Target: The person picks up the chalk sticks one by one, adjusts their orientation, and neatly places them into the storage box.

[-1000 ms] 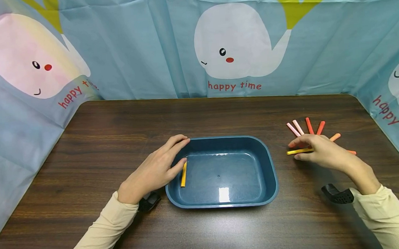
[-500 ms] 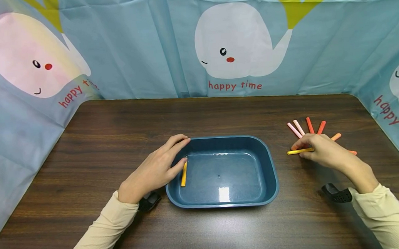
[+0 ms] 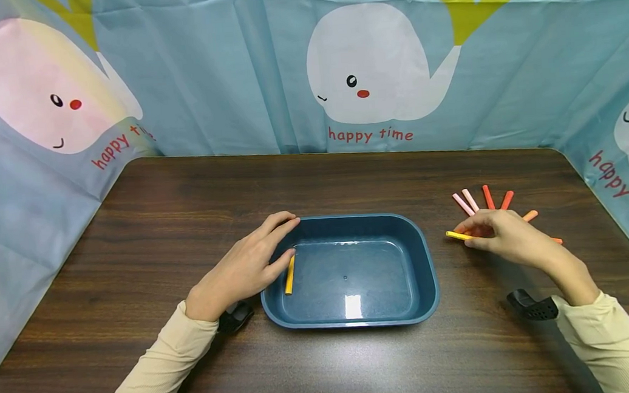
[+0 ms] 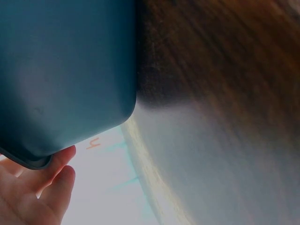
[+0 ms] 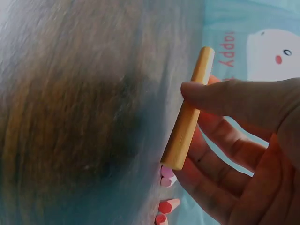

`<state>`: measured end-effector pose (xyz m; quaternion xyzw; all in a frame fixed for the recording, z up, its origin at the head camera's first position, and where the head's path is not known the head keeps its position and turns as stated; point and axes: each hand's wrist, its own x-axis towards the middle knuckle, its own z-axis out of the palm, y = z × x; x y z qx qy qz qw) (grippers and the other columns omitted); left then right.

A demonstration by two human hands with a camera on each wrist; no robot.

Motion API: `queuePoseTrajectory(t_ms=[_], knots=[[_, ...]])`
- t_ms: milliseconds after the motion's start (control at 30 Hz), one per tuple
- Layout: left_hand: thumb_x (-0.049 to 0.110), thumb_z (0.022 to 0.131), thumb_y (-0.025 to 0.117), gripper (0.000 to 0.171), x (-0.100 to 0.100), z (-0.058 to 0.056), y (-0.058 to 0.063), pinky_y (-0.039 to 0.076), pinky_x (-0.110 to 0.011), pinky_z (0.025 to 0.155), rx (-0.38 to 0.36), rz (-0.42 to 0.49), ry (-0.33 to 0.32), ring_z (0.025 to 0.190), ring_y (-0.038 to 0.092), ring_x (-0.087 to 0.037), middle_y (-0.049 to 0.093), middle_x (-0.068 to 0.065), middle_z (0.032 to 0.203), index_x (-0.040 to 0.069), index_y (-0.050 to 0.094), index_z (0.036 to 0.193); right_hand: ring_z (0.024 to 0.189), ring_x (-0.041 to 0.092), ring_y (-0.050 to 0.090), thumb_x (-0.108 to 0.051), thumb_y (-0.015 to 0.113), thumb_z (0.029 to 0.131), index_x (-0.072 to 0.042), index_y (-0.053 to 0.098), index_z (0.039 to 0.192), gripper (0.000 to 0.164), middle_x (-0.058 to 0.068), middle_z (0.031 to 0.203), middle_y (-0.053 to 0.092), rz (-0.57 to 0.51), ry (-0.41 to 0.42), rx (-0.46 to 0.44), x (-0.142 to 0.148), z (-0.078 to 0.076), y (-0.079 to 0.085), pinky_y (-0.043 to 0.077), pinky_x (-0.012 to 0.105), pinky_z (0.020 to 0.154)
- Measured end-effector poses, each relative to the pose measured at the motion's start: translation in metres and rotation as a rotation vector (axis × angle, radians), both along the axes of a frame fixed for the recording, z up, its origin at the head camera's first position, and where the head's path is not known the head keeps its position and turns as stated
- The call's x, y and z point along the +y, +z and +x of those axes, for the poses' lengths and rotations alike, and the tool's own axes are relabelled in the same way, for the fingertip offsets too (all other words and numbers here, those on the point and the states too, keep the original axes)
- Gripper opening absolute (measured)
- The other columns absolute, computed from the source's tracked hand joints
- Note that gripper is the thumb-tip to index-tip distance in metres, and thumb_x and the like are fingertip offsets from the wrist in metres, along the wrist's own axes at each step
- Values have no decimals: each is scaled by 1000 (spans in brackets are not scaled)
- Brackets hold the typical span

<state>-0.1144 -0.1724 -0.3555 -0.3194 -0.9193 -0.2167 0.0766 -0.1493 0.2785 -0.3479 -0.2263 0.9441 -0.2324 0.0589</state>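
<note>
Fingers of the left hand [image 3: 243, 268] rest loosely at the upper-left rim of the blue tray [image 3: 364, 281], mid-frame; inside, at left, lies a yellow stick [image 3: 289, 276], long axis near-vertical in the frame; centre-right, the right hand [image 3: 506, 238] pinches a second yellow stick [image 3: 457, 235] between thumb and fingers; step judged a pick-up, next move calling for a firm pinch, clear of the pink sticks [image 3: 462, 204] and red sticks [image 3: 488, 198] above; visible end points left, slightly up, axis running roughly crosswise.

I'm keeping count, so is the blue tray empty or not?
Not empty: in the head view, a yellow stick lies inside the blue tray, near the left hand's thumb.
</note>
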Motion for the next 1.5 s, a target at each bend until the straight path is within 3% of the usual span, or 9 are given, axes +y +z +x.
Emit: queuePoseTrajectory(t_ms=[267, 500, 900, 1233, 1500], knots=[[17, 96, 65, 53, 0, 0, -1, 55, -38, 88, 5, 2, -3, 119, 59, -23, 47, -11, 143, 1, 48, 144, 75, -6, 58, -5, 73, 87, 1, 71, 107, 21, 5, 90, 72, -91, -58, -58, -6, 2, 8, 50, 19, 65], [17, 96, 65, 54, 0, 0, -1, 55, -39, 87, 3, -1, -1, 118, 59, -24, 47, -12, 143, 1, 48, 144, 72, -4, 59, -10, 72, 89, 0, 69, 115, 28, 6, 89, 71, -98, -98, -94, -13, 7, 15, 50, 22, 61], [18, 96, 65, 54, 0, 0, -1, 55, -40, 89, 1, 1, -5, 120, 58, -23, 47, -12, 144, 1, 48, 144, 76, -6, 64, -13, 72, 89, -3, 68, 119, 31, 12, 100, 73, -159, -141, -66, -28, 16, 29, 51, 21, 62], [18, 96, 64, 54, 0, 0, -1, 54, -40, 91, -8, -1, 2, 120, 58, -23, 46, -11, 144, 2, 47, 145, 81, -2, 67, -19, 70, 93, -8, 63, 129, 38, 9, 99, 74, -250, -158, -136, -42, 21, 42, 48, 18, 69], [18, 96, 65, 54, 0, 0, 0, 54, -39, 90, -4, 0, 0, 119, 59, -23, 46, -11, 144, 2, 48, 144, 81, 5, 71, -20, 69, 94, -12, 63, 127, 35, -2, 96, 74, -303, -133, -176, -52, 23, 49, 50, 19, 73]])
